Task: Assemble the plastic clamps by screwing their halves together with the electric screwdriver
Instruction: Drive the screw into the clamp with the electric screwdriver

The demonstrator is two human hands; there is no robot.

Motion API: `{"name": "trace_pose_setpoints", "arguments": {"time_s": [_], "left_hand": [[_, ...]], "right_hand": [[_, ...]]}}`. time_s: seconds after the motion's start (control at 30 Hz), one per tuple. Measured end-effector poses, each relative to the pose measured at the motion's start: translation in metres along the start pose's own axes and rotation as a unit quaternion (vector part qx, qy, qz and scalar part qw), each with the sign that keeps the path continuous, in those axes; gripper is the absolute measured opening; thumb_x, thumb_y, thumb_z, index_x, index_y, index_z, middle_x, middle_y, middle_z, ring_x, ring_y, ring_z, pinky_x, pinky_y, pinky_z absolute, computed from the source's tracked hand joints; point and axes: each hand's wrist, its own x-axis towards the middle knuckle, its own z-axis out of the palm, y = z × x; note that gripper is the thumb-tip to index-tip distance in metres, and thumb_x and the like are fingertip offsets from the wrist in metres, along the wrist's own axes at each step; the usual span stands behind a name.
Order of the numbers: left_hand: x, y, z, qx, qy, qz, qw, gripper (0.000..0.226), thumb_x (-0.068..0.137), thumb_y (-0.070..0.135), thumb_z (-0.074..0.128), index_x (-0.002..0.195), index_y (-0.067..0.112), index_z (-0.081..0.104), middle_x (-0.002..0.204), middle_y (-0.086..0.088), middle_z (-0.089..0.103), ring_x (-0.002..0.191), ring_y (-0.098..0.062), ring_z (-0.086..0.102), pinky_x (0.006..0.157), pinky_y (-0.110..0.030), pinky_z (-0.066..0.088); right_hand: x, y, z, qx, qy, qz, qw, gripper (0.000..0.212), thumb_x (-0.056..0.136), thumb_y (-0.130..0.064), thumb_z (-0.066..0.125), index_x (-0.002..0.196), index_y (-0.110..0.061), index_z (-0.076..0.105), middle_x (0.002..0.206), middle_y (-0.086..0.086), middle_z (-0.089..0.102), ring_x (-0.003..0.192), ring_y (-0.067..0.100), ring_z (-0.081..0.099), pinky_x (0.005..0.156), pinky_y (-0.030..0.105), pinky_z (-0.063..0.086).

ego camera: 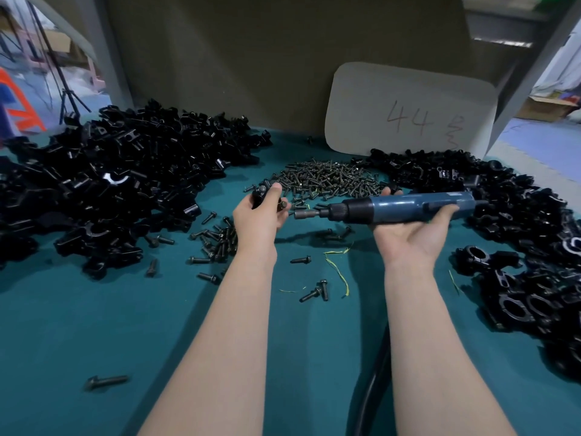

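My left hand [259, 215] grips a small black plastic clamp [261, 194] above the green table, thumb over its top; a screw head shows at its right side. My right hand [412, 229] holds the blue electric screwdriver [399, 208] palm up, fingers curled round the body. The tool lies level, and its metal bit [303, 214] points left, almost touching the screw by my left fingers. A heap of loose dark screws [327, 179] lies just beyond both hands.
A big pile of black clamp halves [110, 184] covers the left of the table [94, 325]. More clamps, some assembled [518, 306], spread along the right. Stray screws [217, 243] lie between. A card marked 44 [408, 111] leans on the back wall. A black cable [374, 382] runs under my right forearm.
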Motion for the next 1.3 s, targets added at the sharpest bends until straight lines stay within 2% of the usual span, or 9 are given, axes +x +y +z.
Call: {"name": "trace_pose_setpoints", "arguments": {"time_s": [0.27, 0.47, 0.67, 0.77, 0.87, 0.97, 1.07, 1.17, 1.3], "left_hand": [[0.005, 0.000, -0.002, -0.013, 0.041, -0.011, 0.999, 0.012, 0.093, 0.012, 0.060, 0.083, 0.010, 0.054, 0.088, -0.006, 0.059, 0.081, -0.018, 0.064, 0.072, -0.019, 0.058], [0.005, 0.000, -0.001, 0.008, 0.047, -0.019, 0.999, 0.014, 0.093, 0.011, 0.059, 0.081, 0.011, 0.051, 0.091, -0.008, 0.059, 0.085, -0.021, 0.065, 0.053, -0.012, 0.051], [0.006, 0.000, 0.000, 0.033, 0.045, -0.020, 0.998, 0.014, 0.093, 0.012, 0.059, 0.080, 0.012, 0.052, 0.088, -0.007, 0.059, 0.078, -0.018, 0.065, 0.052, -0.012, 0.052], [0.008, -0.002, 0.000, 0.050, 0.042, -0.018, 0.998, 0.009, 0.093, 0.012, 0.060, 0.087, 0.011, 0.054, 0.091, -0.007, 0.059, 0.086, -0.022, 0.066, 0.055, -0.012, 0.054], [0.009, -0.004, -0.001, 0.079, 0.028, -0.006, 0.996, 0.010, 0.094, 0.015, 0.061, 0.102, 0.009, 0.057, 0.103, -0.010, 0.060, 0.082, -0.019, 0.064, 0.053, -0.011, 0.051], [0.010, -0.007, -0.001, 0.111, 0.026, 0.009, 0.993, 0.032, 0.094, 0.017, 0.062, 0.122, 0.004, 0.056, 0.117, -0.013, 0.063, 0.073, -0.014, 0.063, 0.058, -0.011, 0.051], [0.010, -0.007, -0.001, 0.131, 0.022, 0.016, 0.991, 0.026, 0.094, 0.019, 0.061, 0.116, 0.005, 0.057, 0.105, -0.011, 0.064, 0.065, -0.010, 0.061, 0.059, -0.013, 0.052], [0.009, -0.007, 0.000, 0.112, 0.020, 0.004, 0.993, 0.030, 0.094, 0.017, 0.060, 0.122, 0.006, 0.056, 0.103, -0.009, 0.062, 0.070, -0.013, 0.062, 0.082, -0.025, 0.057], [0.010, -0.007, -0.001, 0.099, 0.019, -0.002, 0.995, 0.044, 0.094, 0.016, 0.060, 0.135, 0.004, 0.049, 0.107, -0.009, 0.060, 0.073, -0.013, 0.061, 0.085, -0.027, 0.056]], "right_hand": [[-0.002, -0.002, -0.001, 0.023, 0.004, 0.015, 1.000, 0.048, 0.080, -0.048, 0.071, 0.108, -0.013, 0.053, 0.100, 0.011, 0.063, 0.097, 0.036, 0.068, 0.082, 0.051, 0.055], [-0.001, -0.003, 0.000, 0.022, -0.005, 0.028, 0.999, 0.046, 0.082, -0.046, 0.070, 0.111, -0.014, 0.052, 0.107, 0.011, 0.059, 0.096, 0.038, 0.068, 0.079, 0.053, 0.055], [-0.006, -0.004, 0.004, 0.033, -0.037, 0.045, 0.998, 0.042, 0.083, -0.037, 0.070, 0.110, -0.011, 0.051, 0.107, 0.016, 0.056, 0.084, 0.043, 0.069, 0.065, 0.056, 0.055], [-0.008, -0.003, 0.004, 0.024, -0.046, 0.047, 0.998, 0.042, 0.083, -0.036, 0.070, 0.109, -0.010, 0.050, 0.111, 0.018, 0.058, 0.093, 0.044, 0.067, 0.070, 0.057, 0.055], [-0.005, -0.004, 0.005, 0.028, -0.033, 0.026, 0.999, 0.034, 0.085, -0.034, 0.068, 0.103, -0.010, 0.053, 0.098, 0.013, 0.058, 0.077, 0.040, 0.070, 0.079, 0.055, 0.054], [-0.001, -0.005, 0.003, 0.016, -0.008, 0.008, 1.000, 0.031, 0.085, -0.034, 0.069, 0.104, -0.014, 0.055, 0.096, 0.012, 0.061, 0.076, 0.033, 0.071, 0.087, 0.052, 0.052], [0.001, -0.004, 0.001, 0.008, 0.002, 0.005, 1.000, 0.035, 0.084, -0.033, 0.070, 0.110, -0.016, 0.055, 0.096, 0.012, 0.065, 0.082, 0.029, 0.069, 0.093, 0.049, 0.049], [0.001, -0.004, 0.001, -0.010, 0.009, -0.011, 1.000, 0.030, 0.084, -0.032, 0.070, 0.104, -0.014, 0.056, 0.094, 0.010, 0.065, 0.087, 0.026, 0.064, 0.097, 0.045, 0.047], [0.000, -0.006, -0.001, -0.075, 0.008, -0.031, 0.997, 0.032, 0.084, -0.033, 0.069, 0.105, -0.012, 0.057, 0.096, 0.009, 0.064, 0.090, 0.025, 0.065, 0.080, 0.038, 0.056]]}}
